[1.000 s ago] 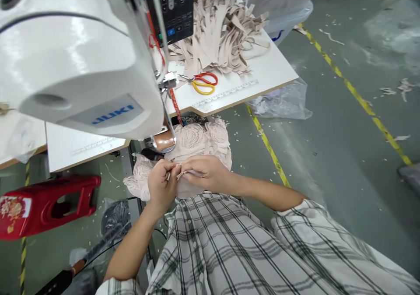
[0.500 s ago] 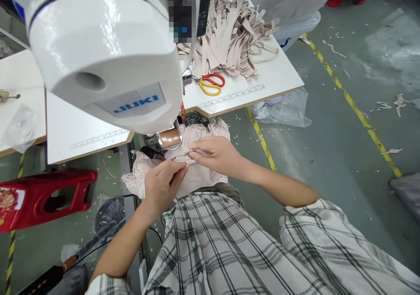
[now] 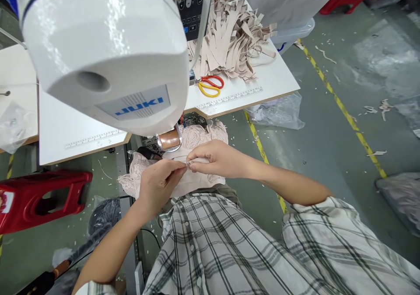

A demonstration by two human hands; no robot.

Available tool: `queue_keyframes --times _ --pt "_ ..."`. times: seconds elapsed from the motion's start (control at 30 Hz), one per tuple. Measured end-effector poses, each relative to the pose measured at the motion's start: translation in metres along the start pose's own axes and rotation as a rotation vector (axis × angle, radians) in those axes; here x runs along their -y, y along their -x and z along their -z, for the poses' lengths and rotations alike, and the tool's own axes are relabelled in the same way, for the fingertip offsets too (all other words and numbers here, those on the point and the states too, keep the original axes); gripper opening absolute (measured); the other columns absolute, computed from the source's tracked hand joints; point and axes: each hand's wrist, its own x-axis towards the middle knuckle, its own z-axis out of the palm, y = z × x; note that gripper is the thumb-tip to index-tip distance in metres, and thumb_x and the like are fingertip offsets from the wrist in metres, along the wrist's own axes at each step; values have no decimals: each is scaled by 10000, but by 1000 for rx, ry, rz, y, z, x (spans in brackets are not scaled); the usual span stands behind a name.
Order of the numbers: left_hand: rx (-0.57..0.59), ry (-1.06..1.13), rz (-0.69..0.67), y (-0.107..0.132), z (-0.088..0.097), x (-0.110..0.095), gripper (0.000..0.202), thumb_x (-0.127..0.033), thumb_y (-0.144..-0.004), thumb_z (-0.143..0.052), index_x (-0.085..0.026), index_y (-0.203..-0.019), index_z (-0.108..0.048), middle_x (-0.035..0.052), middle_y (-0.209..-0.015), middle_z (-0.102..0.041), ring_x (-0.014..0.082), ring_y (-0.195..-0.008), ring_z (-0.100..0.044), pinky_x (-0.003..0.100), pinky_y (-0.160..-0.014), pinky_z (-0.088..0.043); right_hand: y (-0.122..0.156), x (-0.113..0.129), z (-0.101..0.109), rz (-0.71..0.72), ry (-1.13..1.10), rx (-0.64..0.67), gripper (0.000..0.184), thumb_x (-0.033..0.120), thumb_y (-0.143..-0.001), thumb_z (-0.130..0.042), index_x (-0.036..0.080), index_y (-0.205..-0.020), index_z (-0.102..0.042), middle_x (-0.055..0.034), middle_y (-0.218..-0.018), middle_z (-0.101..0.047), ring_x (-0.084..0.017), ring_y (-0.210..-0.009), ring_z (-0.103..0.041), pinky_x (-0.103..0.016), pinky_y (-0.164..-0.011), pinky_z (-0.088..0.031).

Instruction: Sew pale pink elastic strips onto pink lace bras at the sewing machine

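A pale pink lace garment (image 3: 200,137) lies in my lap below the head of a white sewing machine (image 3: 105,54). My left hand (image 3: 159,183) and my right hand (image 3: 215,157) meet fingertip to fingertip over it. Both pinch a thin pale strip at the garment's edge, near the middle of the view. The fingers of both hands are closed. A copper-coloured part (image 3: 169,139) of the machine sits just above the hands.
A heap of beige fabric strips (image 3: 229,36) and red-and-yellow scissors (image 3: 210,85) lie on the white table (image 3: 262,71). A red plastic stool (image 3: 39,196) stands at the left. Plastic bags (image 3: 278,111) and yellow floor lines (image 3: 341,107) are at the right.
My hands first moved apart, the right one toward the machine, then came together again pinching the strip. The camera shifted slightly.
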Motion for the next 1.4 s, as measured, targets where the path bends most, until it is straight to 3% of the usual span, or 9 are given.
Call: queue_keyframes --times 0.27,0.4,0.53,0.73,0.97,1.1,1.2,1.3,1.4 --pt "94 -30 -36 -9 3 7 181 -323 -968 -576 -210 -1042 -698 -3 -744 -720 115 -603 -633 216 -559 -443 2 -1 -1 102 114 -30 180 290 -938 -589 207 -1005 -734 -12 -925 -771 -140 -805 -681 -256 -721 -440" --pt "226 -164 -130 -12 2 13 274 -321 -1015 -448 -187 -906 -660 4 -678 -669 134 -575 -604 241 -521 -383 5 -1 -2 35 42 -39 160 318 -926 -623 231 -989 -742 15 -888 -762 -124 -796 -673 -244 -720 -437" --pt "181 -230 -114 -13 -1 9 306 -316 -1022 -397 -187 -827 -595 7 -655 -622 145 -558 -565 257 -523 -351 2 3 -3 86 91 -146 154 299 -926 -605 231 -953 -740 3 -873 -727 -130 -825 -636 -248 -723 -424" --pt "20 -302 152 -15 -2 20 296 -395 -1007 -461 -201 -860 -628 -8 -645 -641 139 -544 -569 246 -512 -327 -44 4 10 109 151 -140 155 256 -850 -586 183 -808 -717 -4 -775 -677 -121 -712 -560 -257 -638 -352" --pt "14 -555 -186 -6 8 72 343 -177 -936 -490 -303 -1175 -701 20 -733 -673 148 -618 -576 289 -572 -328 -72 16 18 19 356 -98 300 216 -805 -545 177 -512 -489 17 -503 -417 -93 -530 -322 -308 -549 -217" --pt "53 -575 -214 -7 9 70 400 -149 -911 -494 -301 -1234 -674 14 -657 -593 145 -575 -538 291 -518 -280 -68 18 15 2 450 -96 288 188 -816 -536 179 -530 -514 -2 -536 -463 -109 -536 -339 -312 -550 -240" --pt "69 -636 -164 -9 8 54 383 -173 -930 -479 -270 -1258 -650 -2 -569 -517 151 -516 -487 305 -478 -167 -58 5 3 91 516 -229 193 253 -904 -520 198 -825 -688 -53 -823 -641 -175 -724 -514 -325 -666 -380" --pt "115 -661 -134 -12 11 45 358 -179 -940 -450 -233 -1239 -638 9 -592 -557 154 -509 -486 309 -472 -118 -47 -13 -16 213 607 -485 207 347 -934 -558 262 -1059 -699 -84 -1117 -624 -255 -1033 -535 -427 -917 -416" --pt "178 -620 -191 -20 21 54 354 -165 -932 -439 -243 -1215 -638 3 -584 -545 151 -500 -484 307 -462 -128 -42 -28 -32 239 621 -642 185 296 -930 -572 314 -1046 -715 -59 -1049 -617 -234 -1032 -538 -450 -985 -393"
